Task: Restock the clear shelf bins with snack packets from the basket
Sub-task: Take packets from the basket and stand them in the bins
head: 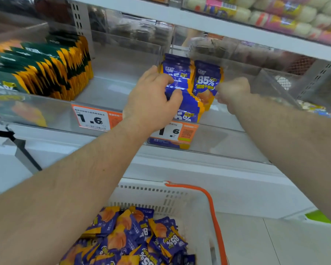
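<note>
Both hands reach up into a clear bin (237, 129) on the shelf. My left hand (151, 100) sits near the middle of the view. Its fingers curl around a stack of blue packets (182, 81) and hold them from the left side. My right hand (232, 91) is at about 2 o'clock from the left one. It is a bit blurry. Its fingers are bent toward the right edge of the stack, at a packet with "85%" on it, but I cannot tell if it is pinching that packet or only touching it.

The blue packets stand on edge in a short row inside the bin, leaning a little. Two orange and white price tags (93, 117) are stuck on the front of the bins. Each one says 1.6.

At 9 o'clock, in the next bin, is a long row of green packets (46, 67) with yellow edges. At 1 o'clock, on the shelf above, are pale round snacks (302, 14) in pink and yellow wrappers.

At 6 o'clock is a white basket (180, 199) with an orange handle (213, 211). Inside it is a loose pile of more packets (134, 238), blue and orange like the ones in the bin. The basket is well below the shelf, between my two arms.
</note>
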The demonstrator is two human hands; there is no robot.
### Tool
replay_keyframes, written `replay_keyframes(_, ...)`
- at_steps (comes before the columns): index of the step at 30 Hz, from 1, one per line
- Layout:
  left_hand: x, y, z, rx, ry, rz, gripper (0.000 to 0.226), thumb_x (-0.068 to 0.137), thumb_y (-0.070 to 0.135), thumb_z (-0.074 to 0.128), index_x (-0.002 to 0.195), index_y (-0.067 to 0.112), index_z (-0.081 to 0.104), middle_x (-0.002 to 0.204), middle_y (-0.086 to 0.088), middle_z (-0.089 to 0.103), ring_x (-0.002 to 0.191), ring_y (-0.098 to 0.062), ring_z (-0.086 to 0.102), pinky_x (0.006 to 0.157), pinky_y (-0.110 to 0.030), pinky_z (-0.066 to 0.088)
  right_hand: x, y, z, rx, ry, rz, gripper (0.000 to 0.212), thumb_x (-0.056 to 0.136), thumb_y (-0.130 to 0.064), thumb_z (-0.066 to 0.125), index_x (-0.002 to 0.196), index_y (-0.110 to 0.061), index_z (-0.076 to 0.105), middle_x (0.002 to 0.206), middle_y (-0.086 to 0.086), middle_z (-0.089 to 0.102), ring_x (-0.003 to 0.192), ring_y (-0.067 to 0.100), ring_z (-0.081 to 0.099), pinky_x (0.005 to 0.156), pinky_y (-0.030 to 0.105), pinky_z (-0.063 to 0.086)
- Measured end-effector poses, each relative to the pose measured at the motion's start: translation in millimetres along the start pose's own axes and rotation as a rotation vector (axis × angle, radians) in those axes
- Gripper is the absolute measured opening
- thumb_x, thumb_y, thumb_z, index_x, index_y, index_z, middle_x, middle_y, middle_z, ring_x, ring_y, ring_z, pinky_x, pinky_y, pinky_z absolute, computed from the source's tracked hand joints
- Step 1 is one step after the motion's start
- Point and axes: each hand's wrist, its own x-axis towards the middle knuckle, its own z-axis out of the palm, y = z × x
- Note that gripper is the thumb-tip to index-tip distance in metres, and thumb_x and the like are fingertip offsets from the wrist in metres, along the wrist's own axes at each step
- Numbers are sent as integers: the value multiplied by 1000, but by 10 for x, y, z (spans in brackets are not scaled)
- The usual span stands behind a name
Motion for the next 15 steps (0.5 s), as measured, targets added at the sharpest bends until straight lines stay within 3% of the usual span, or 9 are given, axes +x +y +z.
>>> replay_keyframes(2, -21, 52, -48, -69, -6, -19, 46, 92, 36, 52, 132, 13, 54, 147, -10, 46, 147, -20, 22, 118, -32, 13, -268, -111, -60, -83, 89, -83, 23, 75, -11, 54, 90, -4, 70, 85, 10, 72, 71, 23, 65, 59, 29, 54)
replay_keyframes(4, -129, 139, -89, -108, 21, 61, 52, 83, 33, 51, 129, 9, 54, 141, -11, 51, 145, -25, 27, 120, -36, 6, -562, -141, -147, -106, 192, -196, 22, 82, -11, 49, 87, -10, 71, 83, 4, 67, 75, 20, 59, 66, 26, 48)
replay_keyframes(6, -344, 250, -73, -102, 99, 206, 46, 77, 25, 57, 119, 6, 58, 125, -12, 59, 129, -30, 44, 115, -40, 23, -900, -173, -263, -71, 262, -329, 19, 84, -14, 49, 84, -16, 69, 78, -4, 61, 78, 13, 54, 69, 18, 37)
replay_keyframes(7, -467, 291, -43, -100, 148, 266, 42, 75, 22, 59, 113, 5, 60, 115, -12, 61, 115, -30, 51, 104, -40, 35, -1043, -167, -289, -61, 294, -394, 16, 84, -14, 50, 79, -17, 66, 73, -6, 58, 75, 10, 51, 66, 14, 33)
replay_keyframes(9, -719, 324, 37, -134, 175, 299, 39, 72, 17, 62, 109, 6, 59, 105, -10, 61, 95, -27, 54, 83, -35, 42, -1304, -99, -296, -1, 303, -474, 14, 83, -13, 54, 72, -20, 58, 59, -9, 50, 65, 6, 46, 60, 11, 29)
replay_keyframes(11, -962, 290, 106, -190, 90, 226, 41, 72, 18, 62, 113, 12, 57, 105, -2, 59, 88, -21, 53, 73, -31, 41, -1546, 38, -244, 82, 235, -562, 13, 79, -16, 55, 67, -22, 53, 52, -12, 44, 58, 5, 47, 55, 12, 31)
replay_keyframes(15, -1383, 54, 194, -155, -146, 51, 35, 81, 19, 64, 113, 20, 52, 89, 17, 47, 74, -10, 42, 65, -28, 32, -1936, 484, -137, -32, 109, -985, 16, 69, -24, 48, 62, -13, 56, 56, -8, 47, 53, 18, 49, 52, 26, 38)
